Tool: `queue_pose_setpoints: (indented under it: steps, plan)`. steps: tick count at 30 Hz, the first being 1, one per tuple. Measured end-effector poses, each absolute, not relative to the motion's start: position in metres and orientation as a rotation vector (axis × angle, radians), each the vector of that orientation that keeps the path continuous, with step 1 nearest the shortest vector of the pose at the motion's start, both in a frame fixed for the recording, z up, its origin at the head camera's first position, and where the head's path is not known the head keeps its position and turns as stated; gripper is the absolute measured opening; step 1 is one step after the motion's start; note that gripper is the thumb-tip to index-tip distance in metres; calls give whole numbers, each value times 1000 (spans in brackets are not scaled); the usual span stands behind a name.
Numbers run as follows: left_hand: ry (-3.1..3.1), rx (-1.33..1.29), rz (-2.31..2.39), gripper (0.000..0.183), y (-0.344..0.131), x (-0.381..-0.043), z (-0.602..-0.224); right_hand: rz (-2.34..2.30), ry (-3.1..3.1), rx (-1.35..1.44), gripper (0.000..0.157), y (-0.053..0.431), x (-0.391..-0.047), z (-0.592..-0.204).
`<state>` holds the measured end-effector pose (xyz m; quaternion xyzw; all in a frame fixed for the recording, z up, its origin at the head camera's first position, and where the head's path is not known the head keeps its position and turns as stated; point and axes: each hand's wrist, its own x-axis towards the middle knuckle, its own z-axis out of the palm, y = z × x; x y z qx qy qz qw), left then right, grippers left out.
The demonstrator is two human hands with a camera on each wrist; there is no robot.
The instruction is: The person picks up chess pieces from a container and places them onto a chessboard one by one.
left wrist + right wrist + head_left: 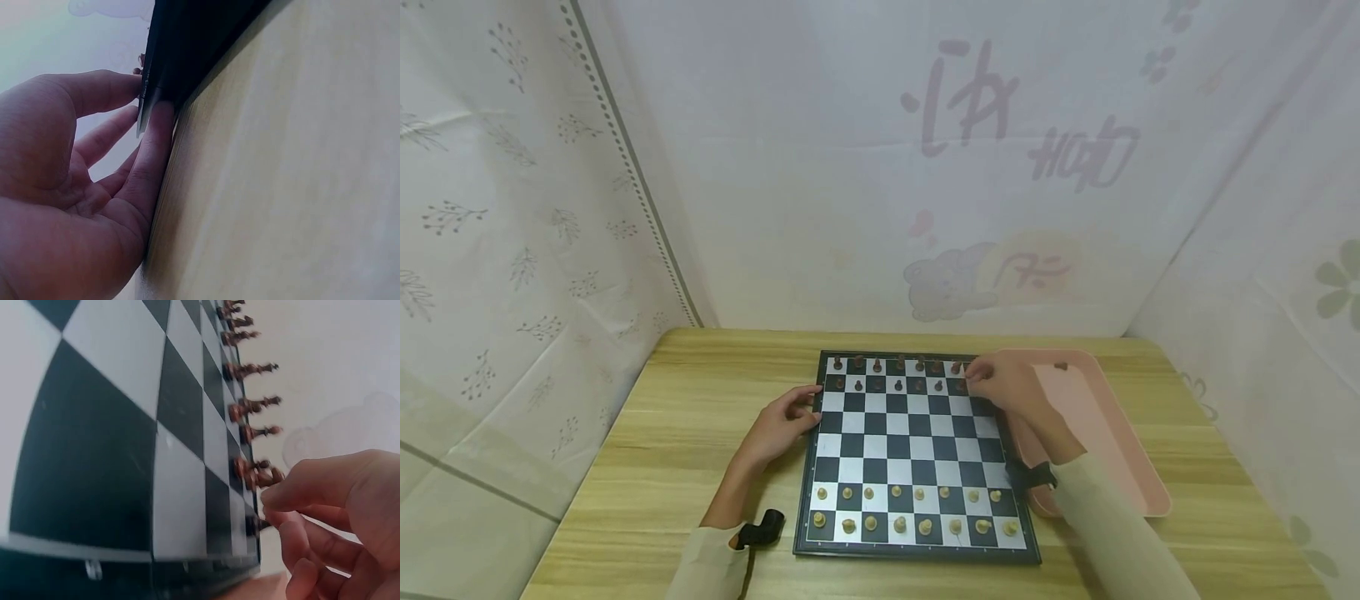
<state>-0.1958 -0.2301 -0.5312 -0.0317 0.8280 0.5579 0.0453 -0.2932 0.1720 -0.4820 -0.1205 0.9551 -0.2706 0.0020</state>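
A magnetic-looking chessboard [876,447] lies on the table with chess pieces along its near and far sides. At its left edge, my left hand [781,427] touches the board with spread fingers. The left wrist view shows the thumb and fingertips against the dark side of the board [194,44]. Over the far right corner, my right hand [1006,382] pinches the top of a dark brown chess piece [252,525] between thumb and fingers; its top is hidden by them. Beside it stand a brown knight [265,479] and other brown pieces.
A pink tray [1123,442] sits right of the board, partly under my right forearm, with one small brown piece [1061,365] at its far end. Two rows of cream pieces [900,524] stand along the near side. A patterned cloth [820,208] hangs behind the table.
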Motion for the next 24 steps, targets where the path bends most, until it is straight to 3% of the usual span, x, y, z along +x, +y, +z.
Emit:
queue_pose_setpoints:
  steps: [19,24]
  plan:
    - [2546,-93,1681,49,-231,-197,-536,-954,3188,-189,30,283,-299,-485]
    - [2548,-89,1684,49,-231,-197,-536,-943,3185,-22,32,297,-295,-487]
